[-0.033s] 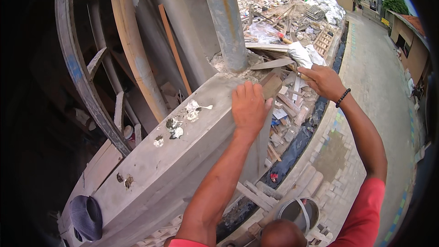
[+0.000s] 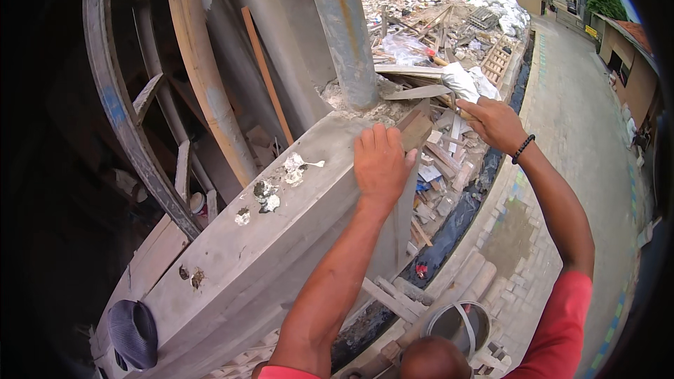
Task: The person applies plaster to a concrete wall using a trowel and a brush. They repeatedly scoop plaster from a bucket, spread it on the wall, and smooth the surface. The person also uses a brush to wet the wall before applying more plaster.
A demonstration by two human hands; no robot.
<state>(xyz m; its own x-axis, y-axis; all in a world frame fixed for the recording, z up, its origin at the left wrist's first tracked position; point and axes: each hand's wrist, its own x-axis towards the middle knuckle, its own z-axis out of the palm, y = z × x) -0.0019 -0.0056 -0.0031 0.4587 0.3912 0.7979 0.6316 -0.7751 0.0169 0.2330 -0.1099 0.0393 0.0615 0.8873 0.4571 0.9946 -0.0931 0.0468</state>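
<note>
Trowel (image 2: pixel 420 92) in right hand (image 2: pixel 493 125), handle wrapped by curled fingers, blade near the foot of the post (image 2: pixel 344 35) and over rough mortar (image 2: pixel 373 114), contact impossible to tell. Left hand (image 2: pixel 381 163) with fingers together, bent over the top of the wall (image 2: pixel 246 245) at its far end, thumb spread apart beside the wood (image 2: pixel 417 130); cannot tell whether gripping it. Rubble (image 2: pixel 442 161) past the wall's right side; bucket (image 2: pixel 480 323) lower down; cap (image 2: pixel 133 333) on the wall's near end, well apart from both hands
</note>
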